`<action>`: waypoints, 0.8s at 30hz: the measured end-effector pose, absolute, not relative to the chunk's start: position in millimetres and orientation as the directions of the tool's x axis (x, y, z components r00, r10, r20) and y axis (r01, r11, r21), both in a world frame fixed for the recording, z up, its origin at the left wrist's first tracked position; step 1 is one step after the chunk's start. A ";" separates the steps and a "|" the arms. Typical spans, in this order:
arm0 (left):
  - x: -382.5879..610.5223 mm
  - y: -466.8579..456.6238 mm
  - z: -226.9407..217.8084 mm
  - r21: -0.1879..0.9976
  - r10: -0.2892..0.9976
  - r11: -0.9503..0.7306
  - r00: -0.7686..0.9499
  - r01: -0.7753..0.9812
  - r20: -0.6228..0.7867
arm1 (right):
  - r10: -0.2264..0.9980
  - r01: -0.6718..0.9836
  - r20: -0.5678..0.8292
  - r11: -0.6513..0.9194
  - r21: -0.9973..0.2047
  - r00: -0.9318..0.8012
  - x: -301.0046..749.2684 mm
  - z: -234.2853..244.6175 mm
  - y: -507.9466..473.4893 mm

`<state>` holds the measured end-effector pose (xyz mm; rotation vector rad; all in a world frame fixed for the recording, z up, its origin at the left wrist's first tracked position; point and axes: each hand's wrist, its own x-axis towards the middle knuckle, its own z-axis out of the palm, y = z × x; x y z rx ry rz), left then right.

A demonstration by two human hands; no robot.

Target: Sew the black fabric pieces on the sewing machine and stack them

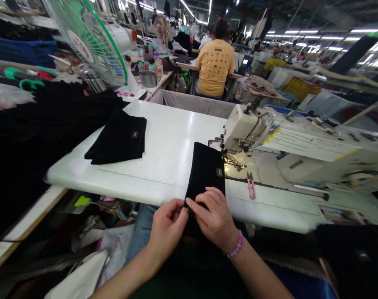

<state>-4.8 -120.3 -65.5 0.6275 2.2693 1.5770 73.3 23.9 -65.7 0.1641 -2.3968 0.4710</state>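
Note:
A black fabric piece with a small label lies on the white table, its far right edge by the needle area of the sewing machine. At the table's front edge my left hand pinches the near left corner of this fabric between thumb and fingers. My right hand, with a beaded bracelet at the wrist, is closed on the same near edge, its index finger touching the corner beside the left fingertips. Pink thread snips rest to the right of the fabric.
A stack of black fabric pieces lies on the left of the table. Beyond it stands a green-rimmed fan. A large black fabric pile fills the left. A person in a yellow shirt sits ahead, facing away.

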 end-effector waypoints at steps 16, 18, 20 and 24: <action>-8.2 -125.7 -89.3 0.964 0.419 0.149 -0.869 -0.222 -0.265 | 0.733 0.408 -0.216 0.092 -0.908 -0.645 108.4 -73.6 44.0; -4.8 -123.9 -90.6 0.957 0.419 0.140 -0.860 -0.255 -0.291 | 0.631 0.392 -0.343 -0.066 -0.917 -0.696 110.1 -74.2 41.8; -2.8 -123.3 -91.8 0.953 0.420 0.145 -0.855 -0.268 -0.304 | 0.588 0.341 -0.401 -0.216 -0.915 -0.703 110.5 -74.5 40.4; -1.7 -124.0 -93.2 0.949 0.421 0.146 -0.851 -0.279 -0.315 | 0.574 0.260 -0.437 -0.366 -0.893 -0.692 111.2 -73.0 43.3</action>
